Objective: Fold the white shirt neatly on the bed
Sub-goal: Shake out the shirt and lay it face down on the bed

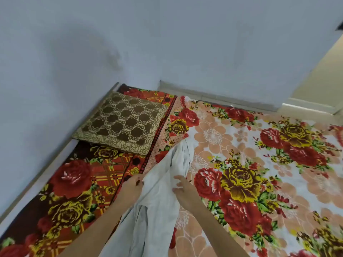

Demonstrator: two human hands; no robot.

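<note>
We see one shirt point(163, 184) bunched on the bed point(259, 164), just right of the one pillow point(120, 121). Our two hands pinch it: left hand point(132, 186) at its left edge, right hand point(182, 188) on its right side.

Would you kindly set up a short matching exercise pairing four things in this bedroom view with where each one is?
Things:
1. white shirt
2. brown cushion
3. left hand
4. right hand

Places:
A. at the wall, far left
B. on the shirt's right side
C. bunched between both hands
D. gripping the shirt's left edge

Pairs: 1-C, 2-A, 3-D, 4-B
</note>
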